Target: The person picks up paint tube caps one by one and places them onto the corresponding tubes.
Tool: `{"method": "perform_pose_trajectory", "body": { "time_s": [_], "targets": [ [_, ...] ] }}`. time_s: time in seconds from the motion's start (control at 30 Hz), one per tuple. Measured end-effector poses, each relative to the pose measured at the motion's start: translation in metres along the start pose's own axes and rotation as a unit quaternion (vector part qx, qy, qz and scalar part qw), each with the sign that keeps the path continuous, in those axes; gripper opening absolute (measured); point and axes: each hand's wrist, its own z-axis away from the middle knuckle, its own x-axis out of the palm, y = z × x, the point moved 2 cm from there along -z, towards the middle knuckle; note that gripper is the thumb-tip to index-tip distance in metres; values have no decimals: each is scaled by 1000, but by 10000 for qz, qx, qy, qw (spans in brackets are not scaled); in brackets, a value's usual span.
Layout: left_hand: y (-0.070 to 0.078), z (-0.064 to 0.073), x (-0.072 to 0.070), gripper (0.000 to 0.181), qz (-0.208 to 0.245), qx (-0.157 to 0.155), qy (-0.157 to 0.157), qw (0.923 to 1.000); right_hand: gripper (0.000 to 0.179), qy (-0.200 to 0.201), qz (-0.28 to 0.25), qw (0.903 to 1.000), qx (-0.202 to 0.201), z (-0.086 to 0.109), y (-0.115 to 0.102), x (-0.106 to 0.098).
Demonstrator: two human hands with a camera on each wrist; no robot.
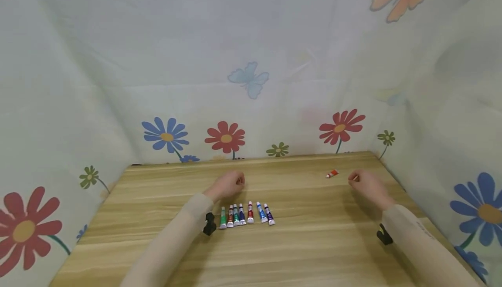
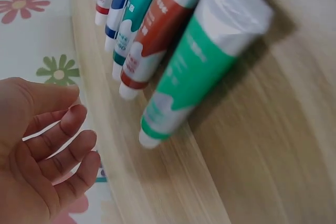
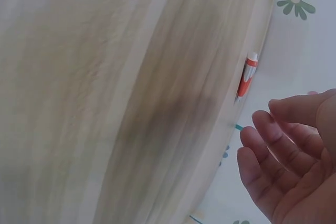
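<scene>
Several paint tubes lie side by side in a row on the wooden table, caps toward the back. At the row's left end is a green tube, then a brown tube; a red tube lies mid-row and a purple tube ends it at the right. My left hand hovers just beyond the row's left part, fingers loosely curled around nothing. Farther back at the right, a single orange-red tube lies apart. To its right is my right hand, its fingers loosely bent, likewise holding nothing.
The wooden table reaches back to a pale cloth backdrop printed with flowers and butterflies, which also hangs along both sides. Each wrist carries a black strap-on piece, one at the left wrist.
</scene>
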Motion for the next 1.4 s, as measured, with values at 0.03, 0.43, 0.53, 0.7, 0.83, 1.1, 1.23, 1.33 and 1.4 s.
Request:
{"method": "perform_pose_trajectory", "body": {
  "time_s": [0.03, 0.43, 0.53, 0.7, 0.83, 1.1, 1.23, 1.33, 1.4],
  "targets": [
    [-1, 3, -1, 5, 9, -11, 14, 10000, 15, 10, -5, 10000, -55, -1, -1, 2],
    [-17, 33, -17, 8, 137, -210, 368, 9990, 14, -310, 177, 9990, -281, -10, -10, 13],
    [-17, 42, -21, 8, 108, -181, 454, 9987, 17, -375, 260, 9980, -439, -12, -9, 17],
    [-9, 61, -31, 9, 148, 37, 600, 9981, 24, -507, 376, 9962, -595, -15, -6, 24],
    [-5, 78, -40, 9, 289, 155, 760, 9966, 28, -433, 446, 9946, -833, -22, -5, 28],
    [-3, 99, -48, 7, 291, 89, 911, 9954, 33, -154, 564, 9923, -1095, -38, -7, 37],
    [0, 109, -51, 6, 516, 165, 910, 9944, 33, -163, 557, 9905, -1249, -44, -11, 40],
    [1, 116, -51, 7, 691, 150, 794, 9943, 31, -357, 572, 9886, -1345, -48, -15, 40],
    [2, 119, -50, 6, 734, 107, 715, 9947, 28, -514, 567, 9887, -1292, -51, -17, 41]
  ]
}}
